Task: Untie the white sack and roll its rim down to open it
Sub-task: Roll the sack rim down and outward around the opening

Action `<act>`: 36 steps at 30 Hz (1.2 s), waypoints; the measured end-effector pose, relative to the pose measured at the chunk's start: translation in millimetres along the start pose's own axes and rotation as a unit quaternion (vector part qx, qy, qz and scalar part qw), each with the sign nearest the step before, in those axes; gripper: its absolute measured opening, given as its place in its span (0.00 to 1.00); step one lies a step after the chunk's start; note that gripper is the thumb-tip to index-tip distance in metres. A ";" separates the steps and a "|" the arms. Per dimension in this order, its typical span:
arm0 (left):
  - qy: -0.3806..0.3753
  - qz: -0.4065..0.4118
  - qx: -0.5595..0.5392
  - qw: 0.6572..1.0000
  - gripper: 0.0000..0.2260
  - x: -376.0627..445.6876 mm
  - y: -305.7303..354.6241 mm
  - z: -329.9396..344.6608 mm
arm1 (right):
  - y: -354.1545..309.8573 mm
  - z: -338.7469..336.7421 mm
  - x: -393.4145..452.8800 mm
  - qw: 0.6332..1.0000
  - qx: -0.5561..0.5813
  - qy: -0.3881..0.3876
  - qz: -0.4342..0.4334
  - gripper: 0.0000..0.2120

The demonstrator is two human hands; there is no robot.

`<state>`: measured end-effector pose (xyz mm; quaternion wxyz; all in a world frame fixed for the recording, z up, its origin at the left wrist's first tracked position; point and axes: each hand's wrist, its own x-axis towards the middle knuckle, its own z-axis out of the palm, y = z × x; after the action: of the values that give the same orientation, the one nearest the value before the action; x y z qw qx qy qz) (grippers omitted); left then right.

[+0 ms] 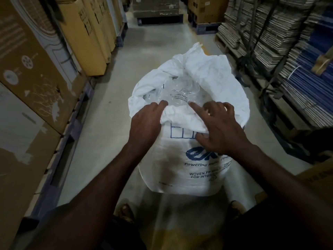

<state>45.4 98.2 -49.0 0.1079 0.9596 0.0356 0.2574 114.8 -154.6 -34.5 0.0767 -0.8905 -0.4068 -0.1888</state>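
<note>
A white woven sack (pixel 180 165) with blue print stands upright on the floor in front of me. Its mouth is open, and clear plastic bags (pixel 180 92) show inside. The near rim (pixel 180 114) is folded over into a thick roll. My left hand (pixel 146 123) grips that rolled rim at its left end, fingers curled over it. My right hand (pixel 218 127) lies on the rim's right part, thumb under the fold and fingers spread on top. The far side of the sack's cloth (pixel 207 69) stands up crumpled behind the opening.
Tall cardboard boxes (pixel 36 78) on pallets line the left of the aisle. Stacks of flattened cartons (pixel 270 33) on racks fill the right. More boxes (pixel 156 8) close the far end. The concrete floor (pixel 108 114) runs between them. My sandalled feet (pixel 126 212) stand under the sack.
</note>
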 end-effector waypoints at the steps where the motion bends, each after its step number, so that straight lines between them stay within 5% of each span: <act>1: 0.010 0.010 0.011 1.000 0.18 2.2 0.3 2.4 | -4.8 -2.2 -0.9 1.000 0.010 0.000 -0.006 0.43; 5: 0.005 0.059 -0.025 0.998 0.14 7.5 8.9 10.9 | -25.2 0.0 8.8 0.998 0.049 -0.028 -0.009 0.41; 10: -0.133 0.094 -0.015 0.987 0.40 -4.2 3.9 7.0 | -12.4 1.7 18.7 0.994 0.067 -0.078 0.032 0.29; 14: -0.238 0.112 -0.052 0.963 0.45 0.7 -5.9 -6.3 | -15.6 10.6 20.9 0.999 -0.021 -0.033 -0.011 0.18; 16: -0.213 0.124 -0.023 0.969 0.38 7.8 -11.7 -10.3 | -19.4 14.3 22.2 0.999 -0.046 0.017 -0.013 0.15; 20: -0.044 0.070 0.017 0.996 0.11 5.9 2.0 -8.0 | -41.6 23.0 19.9 0.993 -0.018 0.095 -0.069 0.07; 27: -0.062 -0.014 -0.018 0.998 0.28 -6.5 2.0 25.6 | -43.5 27.4 12.3 0.997 0.024 -0.066 0.022 0.26; 30: -0.161 0.025 -0.061 0.985 0.34 -11.9 -4.0 37.2 | -34.9 32.7 18.1 0.996 -0.013 -0.070 0.051 0.28; 33: -0.332 0.054 -0.102 0.936 0.43 -12.8 -12.0 28.2 | -27.1 38.0 21.2 0.995 -0.065 -0.065 0.025 0.19; 36: -0.324 0.050 -0.110 0.938 0.37 0.6 -25.2 18.0 | -26.6 38.6 19.5 0.997 -0.070 -0.033 0.013 0.17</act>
<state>54.6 119.4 -69.6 0.2053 0.9738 -0.0778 -0.0597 117.0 -112.3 -62.6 0.0030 -0.9045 -0.3833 -0.1868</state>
